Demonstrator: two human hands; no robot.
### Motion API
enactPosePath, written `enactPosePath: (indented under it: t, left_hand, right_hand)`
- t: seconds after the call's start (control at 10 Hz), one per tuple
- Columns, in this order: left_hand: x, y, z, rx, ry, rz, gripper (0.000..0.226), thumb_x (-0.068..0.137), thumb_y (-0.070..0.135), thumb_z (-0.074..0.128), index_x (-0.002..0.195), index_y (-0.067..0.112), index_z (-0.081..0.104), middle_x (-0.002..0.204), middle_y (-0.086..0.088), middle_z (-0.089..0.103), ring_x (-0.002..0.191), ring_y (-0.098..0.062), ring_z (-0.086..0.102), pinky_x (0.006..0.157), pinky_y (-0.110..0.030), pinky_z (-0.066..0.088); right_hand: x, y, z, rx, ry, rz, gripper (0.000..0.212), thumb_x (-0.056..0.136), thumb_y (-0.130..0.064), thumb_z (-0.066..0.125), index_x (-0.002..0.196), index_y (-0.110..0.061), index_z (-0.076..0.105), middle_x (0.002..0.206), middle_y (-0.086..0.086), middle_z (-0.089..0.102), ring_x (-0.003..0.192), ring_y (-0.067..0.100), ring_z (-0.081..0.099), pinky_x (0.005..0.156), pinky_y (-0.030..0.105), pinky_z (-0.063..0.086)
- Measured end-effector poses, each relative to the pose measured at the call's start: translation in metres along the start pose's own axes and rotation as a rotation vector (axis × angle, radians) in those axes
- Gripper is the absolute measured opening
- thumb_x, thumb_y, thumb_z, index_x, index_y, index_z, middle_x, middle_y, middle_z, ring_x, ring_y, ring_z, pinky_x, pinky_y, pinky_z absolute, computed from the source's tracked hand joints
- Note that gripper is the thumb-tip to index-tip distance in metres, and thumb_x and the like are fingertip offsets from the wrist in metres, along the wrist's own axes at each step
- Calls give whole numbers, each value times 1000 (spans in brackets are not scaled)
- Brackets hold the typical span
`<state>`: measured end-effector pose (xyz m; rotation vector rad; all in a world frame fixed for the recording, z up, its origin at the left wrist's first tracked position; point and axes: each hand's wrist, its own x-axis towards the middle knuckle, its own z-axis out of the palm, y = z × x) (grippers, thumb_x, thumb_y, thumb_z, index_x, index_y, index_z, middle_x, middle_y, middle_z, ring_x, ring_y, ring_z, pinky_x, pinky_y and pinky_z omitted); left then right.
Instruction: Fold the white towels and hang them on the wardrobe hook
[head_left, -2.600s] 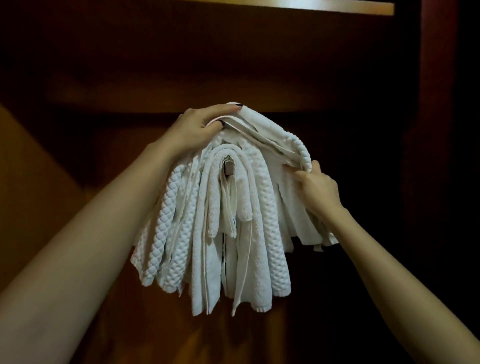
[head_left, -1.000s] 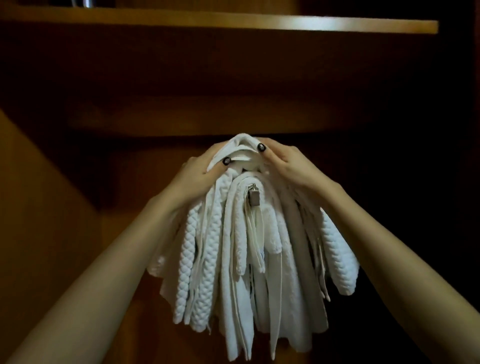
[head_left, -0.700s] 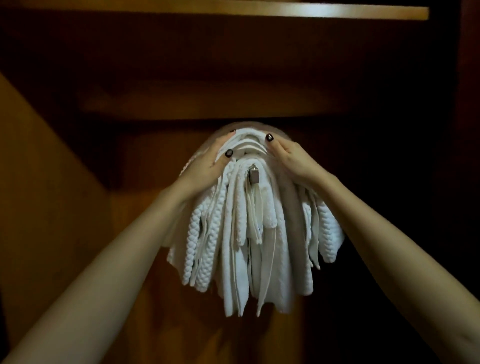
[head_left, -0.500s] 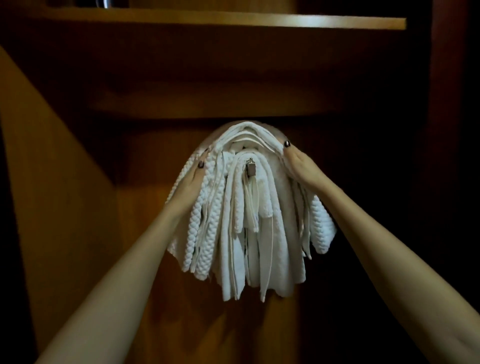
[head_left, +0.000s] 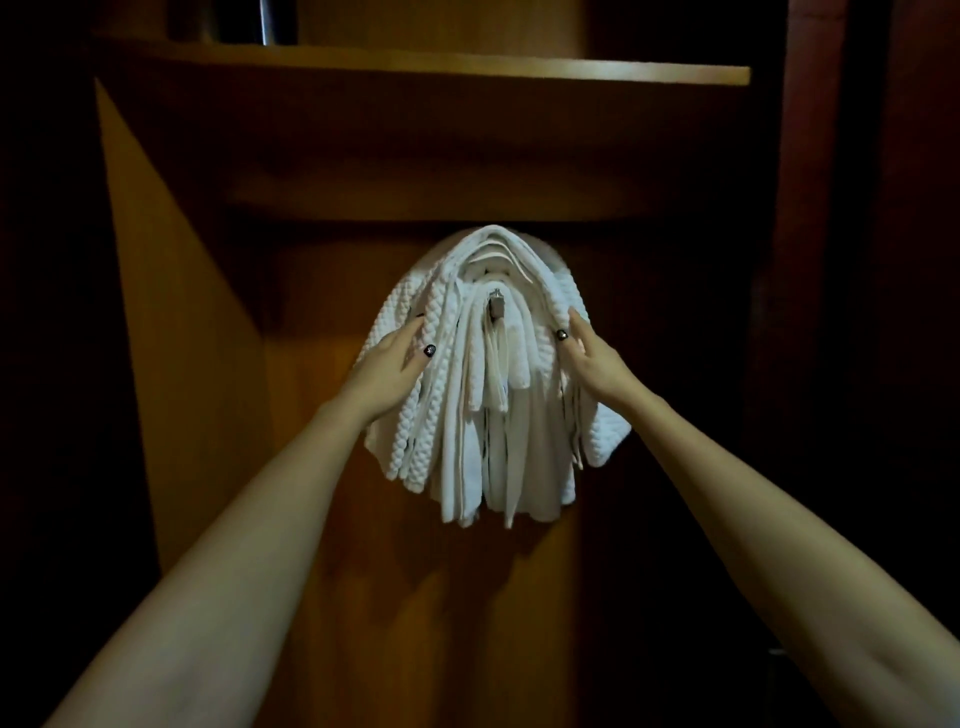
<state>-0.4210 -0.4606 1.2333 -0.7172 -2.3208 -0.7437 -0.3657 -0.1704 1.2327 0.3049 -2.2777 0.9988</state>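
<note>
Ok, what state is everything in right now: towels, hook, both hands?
towels: folded, draped in layers over the hook, ends hanging down.
hook: loaded, only its metal tip showing.
left hand: fingers straight, touching the bundle's left side.
right hand: fingers straight, touching its right side.

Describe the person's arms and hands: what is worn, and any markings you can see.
The left arm and right arm are bare: no sleeves, watch or bracelet in view. The left hand and right hand each show a thumbnail in dark polish with a small pale mark. No rings are visible.
</note>
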Motion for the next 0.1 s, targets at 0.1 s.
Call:
enactPosePath:
  t: [0.1]
  left_hand:
    - [-31, 16, -2, 163, -33, 49, 56, 99, 46, 35, 150, 25, 24, 155, -4, 29, 137, -26, 34, 110, -42, 32]
  right_hand:
    - [-35, -15, 8, -95, -18, -15, 59, 104, -36, 37, 155, -19, 14, 159, 7, 24, 146, 23, 25, 118, 34, 20]
